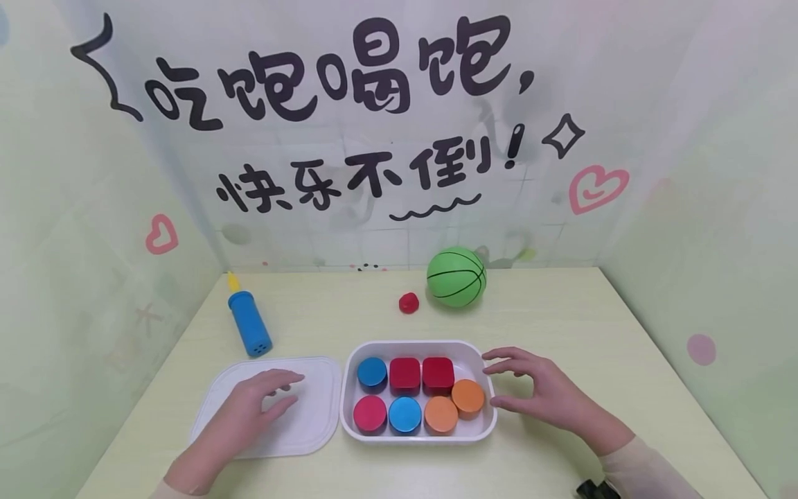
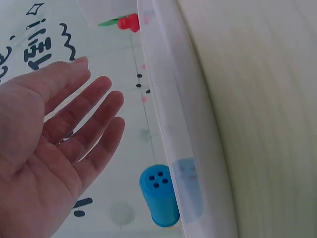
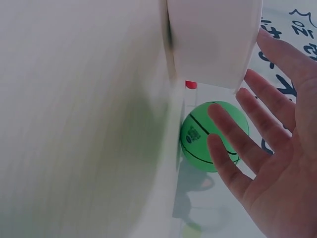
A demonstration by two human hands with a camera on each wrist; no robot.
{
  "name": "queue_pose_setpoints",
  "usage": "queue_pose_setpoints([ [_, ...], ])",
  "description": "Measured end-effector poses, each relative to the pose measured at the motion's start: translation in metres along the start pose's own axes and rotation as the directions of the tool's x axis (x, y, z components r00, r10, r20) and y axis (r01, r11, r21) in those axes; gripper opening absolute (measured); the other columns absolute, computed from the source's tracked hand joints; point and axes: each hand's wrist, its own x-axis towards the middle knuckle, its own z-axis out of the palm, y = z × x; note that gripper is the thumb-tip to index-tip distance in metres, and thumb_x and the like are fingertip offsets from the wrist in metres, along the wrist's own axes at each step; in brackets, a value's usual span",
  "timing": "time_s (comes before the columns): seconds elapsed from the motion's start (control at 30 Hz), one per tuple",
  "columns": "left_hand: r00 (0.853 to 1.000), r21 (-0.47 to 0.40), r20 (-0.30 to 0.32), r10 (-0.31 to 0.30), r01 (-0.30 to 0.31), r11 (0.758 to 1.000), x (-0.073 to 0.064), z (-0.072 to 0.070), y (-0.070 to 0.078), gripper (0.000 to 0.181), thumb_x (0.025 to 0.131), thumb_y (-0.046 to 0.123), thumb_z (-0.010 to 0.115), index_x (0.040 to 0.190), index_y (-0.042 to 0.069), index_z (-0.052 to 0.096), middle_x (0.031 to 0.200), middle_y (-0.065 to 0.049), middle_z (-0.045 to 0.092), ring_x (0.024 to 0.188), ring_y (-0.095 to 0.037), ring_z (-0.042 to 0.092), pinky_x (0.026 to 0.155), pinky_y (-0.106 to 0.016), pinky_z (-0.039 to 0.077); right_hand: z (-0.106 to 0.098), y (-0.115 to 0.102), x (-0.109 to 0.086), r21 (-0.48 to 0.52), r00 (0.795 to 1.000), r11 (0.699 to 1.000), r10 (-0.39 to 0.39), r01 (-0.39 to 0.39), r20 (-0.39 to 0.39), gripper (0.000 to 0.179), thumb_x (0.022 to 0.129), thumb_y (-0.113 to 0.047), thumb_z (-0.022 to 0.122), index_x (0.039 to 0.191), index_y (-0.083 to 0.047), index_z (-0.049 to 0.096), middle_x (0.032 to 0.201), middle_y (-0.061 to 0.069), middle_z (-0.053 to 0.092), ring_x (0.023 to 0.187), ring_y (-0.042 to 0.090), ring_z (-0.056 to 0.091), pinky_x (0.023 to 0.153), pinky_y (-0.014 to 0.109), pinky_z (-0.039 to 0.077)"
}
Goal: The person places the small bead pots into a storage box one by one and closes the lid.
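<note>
My left hand (image 1: pixel 249 409) hovers over a flat white lid (image 1: pixel 314 426), fingers spread and holding nothing. In the left wrist view its palm (image 2: pixel 44 163) faces the camera and the fingers are loosely extended. To the right of the lid lies a white rectangular box (image 1: pixel 420 439). Inside it are two blue round pieces (image 1: pixel 405 414), two red square pieces (image 1: pixel 405 374), a pinkish-red round piece (image 1: pixel 370 414) and two orange round pieces (image 1: pixel 441 414). At the box's right end, my right hand (image 1: pixel 542 391) is spread with its fingertips by the rim; whether they touch cannot be told.
A blue hand pump (image 1: pixel 251 324) with a yellow nozzle lies at the back left. Toward the back wall are a small red object (image 1: pixel 408 303) and a green basketball (image 1: pixel 456 277). Printed fabric walls (image 1: pixel 399 242) border the table. A black object (image 1: pixel 596 489) shows near my right sleeve.
</note>
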Motion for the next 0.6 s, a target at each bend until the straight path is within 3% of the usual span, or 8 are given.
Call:
queue_pose_setpoints([
  [0.1,0.999,-0.05,-0.003,-0.036,0.035,0.998,-0.002,-0.012,-0.018,0.029,0.09,0.01,0.08,0.119,0.013,0.076,0.112,0.003,0.077,0.092,-0.008,0.07,0.078,-0.027,0.062,0.001,0.001,0.0,0.015,1.0,1.0,0.002,-0.002,0.0,0.039,0.082,-0.033,0.089,0.118,-0.026,0.076,0.135,-0.008,0.066,0.119,0.017,0.065,0.089,0.039,0.06],
  [0.27,0.981,-0.025,0.067,-0.184,0.186,0.982,-0.004,-0.036,-0.043,0.032,0.093,0.016,0.078,0.124,0.01,0.073,0.11,-0.001,0.077,0.09,-0.011,0.07,0.073,-0.02,0.057,0.002,0.002,0.0,0.019,1.0,1.0,0.007,-0.007,0.003,0.039,0.082,-0.033,0.089,0.118,-0.026,0.076,0.136,-0.007,0.066,0.119,0.014,0.064,0.088,0.037,0.06],
  [0.43,0.97,0.053,0.076,-0.232,0.228,0.972,-0.008,-0.055,-0.072,0.039,0.092,0.014,0.078,0.129,0.005,0.07,0.109,-0.007,0.076,0.089,-0.018,0.07,0.068,-0.022,0.056,0.002,0.0,-0.001,0.022,1.0,1.0,0.017,-0.018,0.005,0.039,0.082,-0.032,0.089,0.118,-0.025,0.076,0.136,-0.005,0.066,0.12,0.015,0.064,0.087,0.037,0.06],
  [0.6,0.958,0.068,0.087,-0.272,0.267,0.961,-0.015,-0.07,-0.104,0.043,0.091,0.014,0.078,0.132,0.004,0.067,0.107,-0.007,0.076,0.086,-0.019,0.07,0.066,-0.022,0.054,0.001,-0.001,-0.001,0.024,1.0,0.999,0.025,-0.025,0.01,0.039,0.082,-0.034,0.089,0.118,-0.024,0.076,0.137,-0.005,0.066,0.121,0.016,0.064,0.087,0.038,0.06],
])
